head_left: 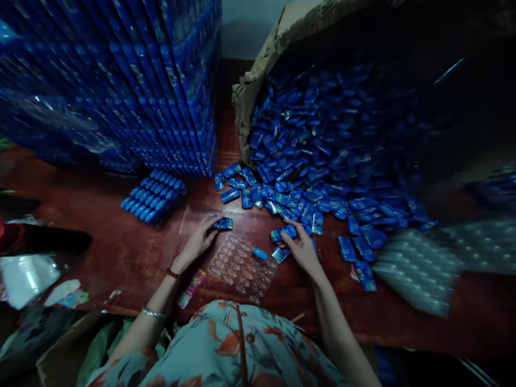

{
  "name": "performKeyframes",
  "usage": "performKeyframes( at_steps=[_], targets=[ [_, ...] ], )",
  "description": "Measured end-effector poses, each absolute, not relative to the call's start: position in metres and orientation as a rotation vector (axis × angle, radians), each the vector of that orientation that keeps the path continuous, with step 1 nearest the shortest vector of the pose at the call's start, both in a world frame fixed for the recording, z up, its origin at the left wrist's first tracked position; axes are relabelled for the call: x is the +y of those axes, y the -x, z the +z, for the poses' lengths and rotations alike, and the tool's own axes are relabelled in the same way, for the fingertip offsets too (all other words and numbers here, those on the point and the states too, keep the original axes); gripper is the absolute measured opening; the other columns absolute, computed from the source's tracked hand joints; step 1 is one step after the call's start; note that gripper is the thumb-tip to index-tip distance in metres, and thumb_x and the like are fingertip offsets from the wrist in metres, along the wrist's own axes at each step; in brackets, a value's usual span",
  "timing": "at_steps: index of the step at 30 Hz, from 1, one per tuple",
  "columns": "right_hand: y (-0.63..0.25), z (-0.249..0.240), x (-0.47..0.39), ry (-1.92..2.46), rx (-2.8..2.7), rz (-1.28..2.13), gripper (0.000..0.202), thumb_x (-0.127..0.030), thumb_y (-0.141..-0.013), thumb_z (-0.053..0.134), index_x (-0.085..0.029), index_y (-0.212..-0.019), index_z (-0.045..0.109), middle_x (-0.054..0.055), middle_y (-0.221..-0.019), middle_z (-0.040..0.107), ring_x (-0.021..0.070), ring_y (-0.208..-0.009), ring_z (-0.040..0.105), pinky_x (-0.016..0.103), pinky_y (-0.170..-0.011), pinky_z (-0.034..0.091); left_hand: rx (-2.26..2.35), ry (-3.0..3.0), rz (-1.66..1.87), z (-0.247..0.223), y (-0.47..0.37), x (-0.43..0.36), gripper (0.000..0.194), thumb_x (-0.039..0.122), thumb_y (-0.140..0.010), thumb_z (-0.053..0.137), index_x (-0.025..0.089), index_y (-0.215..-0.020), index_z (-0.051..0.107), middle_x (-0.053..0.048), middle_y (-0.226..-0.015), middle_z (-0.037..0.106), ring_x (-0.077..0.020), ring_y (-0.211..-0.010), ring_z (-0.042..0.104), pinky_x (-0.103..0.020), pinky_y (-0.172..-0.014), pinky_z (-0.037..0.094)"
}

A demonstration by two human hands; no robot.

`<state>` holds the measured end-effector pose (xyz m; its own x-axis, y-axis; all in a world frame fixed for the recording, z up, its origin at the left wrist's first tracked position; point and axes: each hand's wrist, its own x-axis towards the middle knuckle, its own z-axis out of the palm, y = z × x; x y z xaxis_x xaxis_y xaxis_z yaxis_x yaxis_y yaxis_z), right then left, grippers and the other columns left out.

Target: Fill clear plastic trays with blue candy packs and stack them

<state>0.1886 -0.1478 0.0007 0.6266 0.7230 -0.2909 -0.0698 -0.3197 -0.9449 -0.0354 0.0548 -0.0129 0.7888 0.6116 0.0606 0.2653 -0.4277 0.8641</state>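
My left hand point(199, 239) pinches a small blue packet point(224, 223) over the table's middle. Several blue packets lie near my right hand point(303, 249), whose fingers and thumb close on one blue packet point(278, 235). Another packet point(280, 254) is just below those fingers. Between my hands a clear plastic tray with moulded hollows point(237, 264) rests flat, and a single blue oval piece point(260, 253) sits at its upper right part. What the packets contain is not visible.
A torn cardboard box point(244, 107) spills a heap of blue packets point(314, 156) onto the reddish table point(133, 258). Tall stacks of blue packs point(161, 91) stand at the left, with a filled tray point(153, 196) before them. More clear trays point(419, 266) lie right. A pink strip point(192, 287) lies near my left wrist.
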Motion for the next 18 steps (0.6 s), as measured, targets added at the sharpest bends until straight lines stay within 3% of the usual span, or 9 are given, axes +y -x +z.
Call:
performKeyframes(
  at_steps=[6,12,18],
  targets=[
    [-0.164,0.019,-0.184,1.560,-0.332,0.875,0.039,-0.045,-0.072,0.066,-0.023,-0.101,0.053,-0.003,-0.071,0.057,0.0119,-0.054,0.056,0.024,-0.046,0.048,0.609,-2.499,0.453,0.009,0.052,0.049,0.031,0.024,-0.091,0.041,0.020,-0.120,0.052,-0.009,-0.107,0.059,-0.0206,-0.095,0.060,-0.036,-0.083,0.051],
    [-0.115,0.005,-0.199,1.540,-0.408,1.156,0.037,-0.048,-0.075,0.062,-0.022,-0.099,0.049,-0.005,-0.068,0.056,0.0087,-0.045,0.053,0.019,-0.038,0.037,0.398,-2.626,0.281,0.031,0.040,0.008,0.026,0.022,-0.092,0.040,0.020,-0.116,0.050,-0.010,-0.113,0.053,-0.0170,-0.093,0.059,-0.028,-0.077,0.051],
    [-0.108,-0.007,-0.186,1.774,-0.624,0.990,0.031,-0.044,-0.083,0.052,-0.022,-0.105,0.050,-0.006,-0.061,0.056,0.0117,-0.049,0.056,0.023,-0.050,0.043,0.358,-2.747,0.090,0.017,0.023,-0.004,0.023,0.010,-0.090,0.037,0.017,-0.107,0.052,-0.007,-0.098,0.055,-0.0180,-0.088,0.055,-0.031,-0.077,0.049]
  ],
)
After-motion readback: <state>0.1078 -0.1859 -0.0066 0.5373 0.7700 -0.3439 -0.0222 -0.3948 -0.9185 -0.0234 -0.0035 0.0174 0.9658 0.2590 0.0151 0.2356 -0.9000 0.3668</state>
